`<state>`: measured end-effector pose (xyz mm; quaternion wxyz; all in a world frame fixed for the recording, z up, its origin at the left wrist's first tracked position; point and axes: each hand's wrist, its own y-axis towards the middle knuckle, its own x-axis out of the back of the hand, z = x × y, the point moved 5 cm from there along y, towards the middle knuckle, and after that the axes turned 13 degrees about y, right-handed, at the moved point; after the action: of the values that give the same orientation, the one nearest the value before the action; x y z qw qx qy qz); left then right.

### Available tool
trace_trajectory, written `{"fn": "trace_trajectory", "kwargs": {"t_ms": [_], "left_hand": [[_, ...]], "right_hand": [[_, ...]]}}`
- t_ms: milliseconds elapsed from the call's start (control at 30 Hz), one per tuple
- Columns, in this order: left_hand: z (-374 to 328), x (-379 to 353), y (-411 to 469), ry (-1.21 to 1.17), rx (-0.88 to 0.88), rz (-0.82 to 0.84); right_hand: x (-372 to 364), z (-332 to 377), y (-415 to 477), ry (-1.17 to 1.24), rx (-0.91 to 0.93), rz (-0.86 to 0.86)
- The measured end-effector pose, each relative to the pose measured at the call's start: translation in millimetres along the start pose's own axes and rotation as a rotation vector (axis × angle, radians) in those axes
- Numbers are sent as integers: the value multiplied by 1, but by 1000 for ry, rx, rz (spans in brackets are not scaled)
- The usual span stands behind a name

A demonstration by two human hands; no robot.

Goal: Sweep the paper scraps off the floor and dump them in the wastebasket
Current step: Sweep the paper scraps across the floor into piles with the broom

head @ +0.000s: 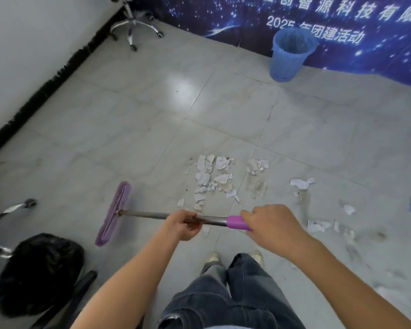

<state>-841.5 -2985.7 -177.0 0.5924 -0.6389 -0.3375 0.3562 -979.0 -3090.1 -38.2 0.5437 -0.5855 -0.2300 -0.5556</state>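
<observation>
Low at centre, left hand (182, 225) and right hand (272, 225) curl fingers (191, 230) around the broom (114, 214) handle; scraps (211, 179) lie just above, wastebasket (290, 58) upper right.

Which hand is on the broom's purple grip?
The right hand: it holds the purple grip at the handle's end. The left hand holds the bare metal shaft instead, nearer the broom head.

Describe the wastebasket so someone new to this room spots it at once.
Look at the far wall's dark blue starry banner. On the tiled floor before it stands the wastebasket. It is a light blue slatted plastic bin, unlike the black bag at lower left.
</observation>
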Motion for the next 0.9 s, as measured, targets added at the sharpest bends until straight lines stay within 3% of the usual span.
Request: {"fn": "trace_trajectory", "kwargs": {"t_ms": [167,333,600,733,900], "left_hand": [[11,95,21,77,3,-112],[53,100,37,57,15,-64],[80,11,41,-48,-50,-55],[115,-74,31,12,-73,-26],[165,-202,18,0,-97,211]], "right_hand": [[-36,88,32,119,172,168],[-64,91,1,158,172,265],[-49,-8,-56,353,-44,80],[-30,-78,-118,355,-184,11],[10,-166,-207,245,-414,-34]]}}
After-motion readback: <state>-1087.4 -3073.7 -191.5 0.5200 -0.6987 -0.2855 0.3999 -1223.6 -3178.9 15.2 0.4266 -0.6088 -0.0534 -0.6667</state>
